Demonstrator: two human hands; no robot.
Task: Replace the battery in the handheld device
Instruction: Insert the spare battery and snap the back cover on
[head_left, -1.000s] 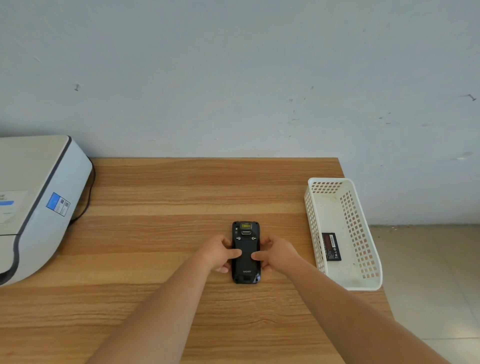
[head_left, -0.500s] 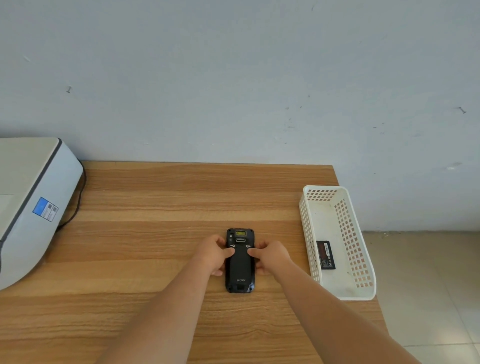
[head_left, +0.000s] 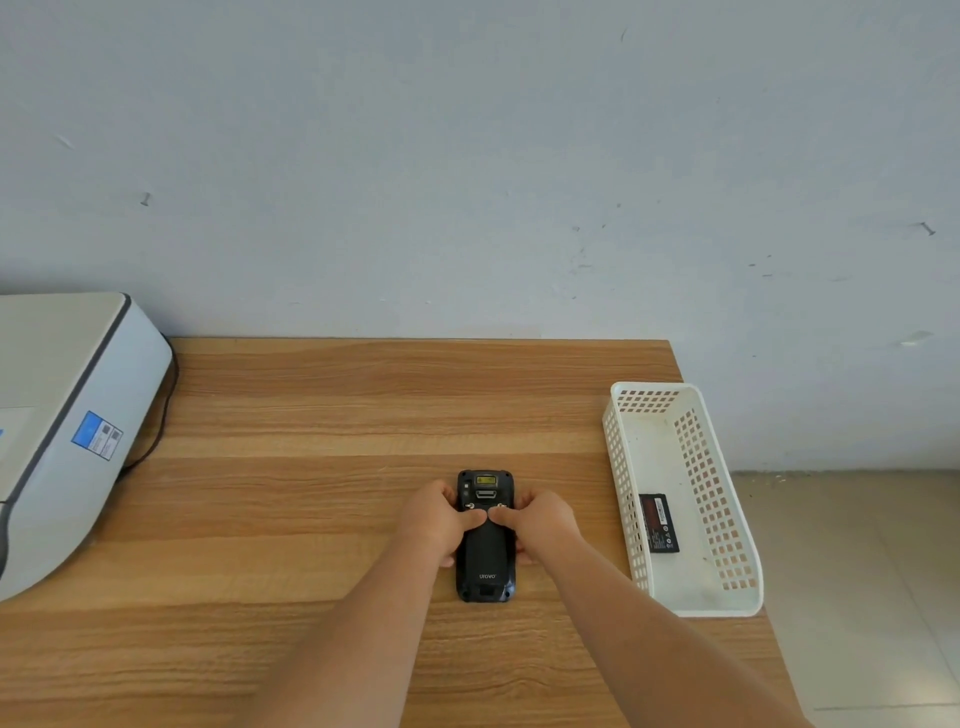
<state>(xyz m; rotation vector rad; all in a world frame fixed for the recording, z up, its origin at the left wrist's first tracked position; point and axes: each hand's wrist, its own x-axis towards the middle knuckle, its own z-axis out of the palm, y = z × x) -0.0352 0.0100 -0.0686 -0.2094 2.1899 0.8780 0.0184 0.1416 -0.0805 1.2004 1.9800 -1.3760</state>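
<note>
One wooden table, brown with a streaked grain, carries everything in view. At its left edge sits a large grey-white machine with rounded corners, a blue label on its side and a dark cable behind it. At the right edge stands a long white plastic basket, rectangular, with walls of square perforations. It holds a single item: a flat black battery with a red label, lying on the basket floor near the left wall.

The handheld device lies face-down at the table's centre, well apart from the basket. Its long axis runs away from the person, scanner window end pointing to the wall, the lettered end nearest the person. The shell is black, matt, with rounded corners.

The left hand and right hand clasp the device from either side, fingers curled along its edges, both thumbs pressed on the back cover with tips almost touching just below two small latches.
</note>
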